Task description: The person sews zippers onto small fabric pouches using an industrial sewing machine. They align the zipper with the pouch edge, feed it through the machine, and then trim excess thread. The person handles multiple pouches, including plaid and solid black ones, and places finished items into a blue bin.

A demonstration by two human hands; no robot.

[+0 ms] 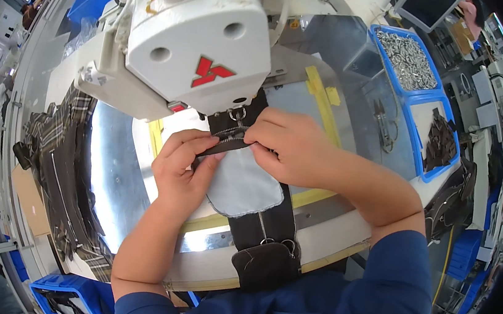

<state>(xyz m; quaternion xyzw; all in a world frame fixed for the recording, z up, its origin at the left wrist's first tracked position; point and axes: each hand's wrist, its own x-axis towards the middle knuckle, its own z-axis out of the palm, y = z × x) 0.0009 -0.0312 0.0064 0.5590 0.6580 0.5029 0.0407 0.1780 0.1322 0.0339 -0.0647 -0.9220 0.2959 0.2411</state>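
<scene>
Below the white sewing machine head [198,52], both hands pinch a dark fabric piece with a metal zipper [228,140]. My left hand [182,168] is closed on the piece's left end, thumb underneath and fingers on top. My right hand [293,146] grips the other end between thumb and bent fingers. A pale grey-blue pocket lining [247,184] hangs from the piece toward me. Under it, dark fabric [265,227] with a zipper and metal rings runs to the table's front edge, ending in a dark flap [267,265]. A metal ring [236,114] shows by the needle area.
On the right, a blue tray holds many small metal parts [406,60]; another blue tray [416,135] holds dark fabric bits. Scissors [384,125] lie beside them. Dark and plaid garment pieces [63,173] are stacked at left. Yellow tape [322,106] marks the work plate.
</scene>
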